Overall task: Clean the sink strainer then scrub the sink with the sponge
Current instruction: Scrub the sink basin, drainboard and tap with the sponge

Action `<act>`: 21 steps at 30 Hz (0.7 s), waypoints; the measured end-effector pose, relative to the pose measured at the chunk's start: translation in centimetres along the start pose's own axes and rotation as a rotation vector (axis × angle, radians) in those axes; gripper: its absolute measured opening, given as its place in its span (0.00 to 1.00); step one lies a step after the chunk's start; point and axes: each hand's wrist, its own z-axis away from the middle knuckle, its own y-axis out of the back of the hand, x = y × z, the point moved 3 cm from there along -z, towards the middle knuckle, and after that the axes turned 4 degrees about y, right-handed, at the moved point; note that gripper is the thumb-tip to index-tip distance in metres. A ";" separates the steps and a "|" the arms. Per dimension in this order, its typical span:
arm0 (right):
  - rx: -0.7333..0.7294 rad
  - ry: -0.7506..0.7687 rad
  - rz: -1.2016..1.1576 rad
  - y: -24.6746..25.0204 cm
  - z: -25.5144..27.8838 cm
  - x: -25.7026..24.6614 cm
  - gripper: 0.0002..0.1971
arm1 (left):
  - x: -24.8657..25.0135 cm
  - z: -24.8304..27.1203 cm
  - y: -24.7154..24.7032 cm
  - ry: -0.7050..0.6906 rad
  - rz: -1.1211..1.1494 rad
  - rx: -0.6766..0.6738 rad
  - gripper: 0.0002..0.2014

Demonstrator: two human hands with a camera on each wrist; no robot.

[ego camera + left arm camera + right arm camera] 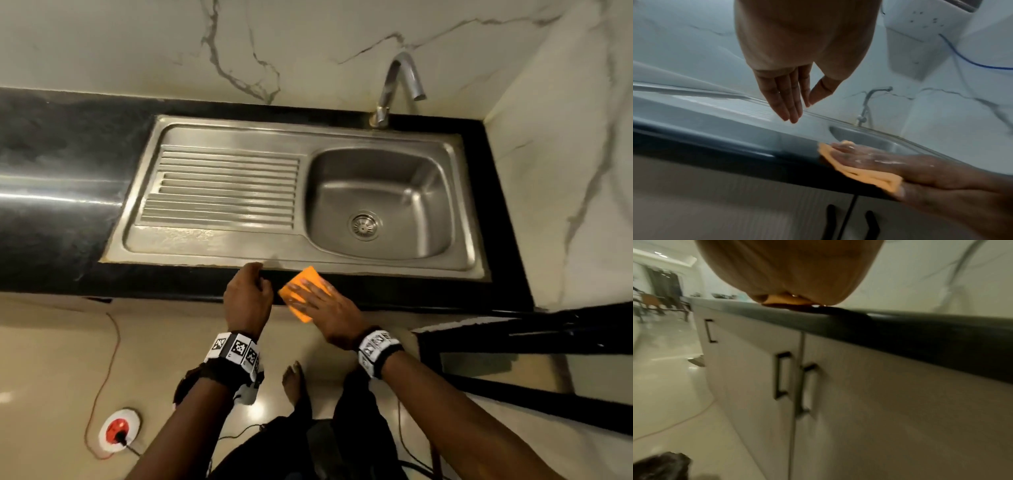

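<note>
The steel sink (428, 192) has its round strainer (364, 226) seated in the drain. An orange sponge (306, 274) lies on the black counter's front edge, just in front of the sink rim. My right hand (308, 294) lies flat on top of it with straight, wet fingers (859, 155); the sponge (865, 174) sticks out beyond them. In the right wrist view only a sliver of sponge (785, 300) shows under the palm. My left hand (255, 277) hovers just left of the sponge, fingers (787, 100) relaxed and holding nothing.
A ribbed drainboard (222, 188) fills the sink's left half; the faucet (394, 89) stands behind the basin. The black counter (68, 154) runs off to the left. Cabinet doors with dark handles (783, 374) are below. A black frame (513, 342) stands at right; a floor socket (118, 430) at left.
</note>
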 end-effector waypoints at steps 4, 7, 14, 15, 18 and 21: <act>0.076 -0.258 0.008 0.9 12.3 7.4 0.38 | 4.2 0.4 -4.4 -0.066 -0.141 -0.201 0.18; 0.141 -0.492 -0.049 2.4 18.1 12.1 0.36 | 5.8 0.7 -6.2 -0.060 -0.239 -0.274 0.16; 0.098 -0.937 -0.058 3.5 21.8 23.4 0.35 | 5.1 1.0 -6.5 -0.121 -0.290 -0.274 0.09; 0.059 -0.897 -0.017 3.2 21.7 23.8 0.35 | 5.1 0.9 -6.5 -0.124 -0.293 -0.273 0.09; 0.058 -0.856 0.029 3.4 21.9 24.3 0.33 | 5.3 0.8 -6.5 -0.132 -0.299 -0.270 0.09; 0.089 -0.883 0.017 2.5 21.8 22.4 0.32 | 5.4 1.0 -6.2 -0.133 -0.290 -0.268 0.09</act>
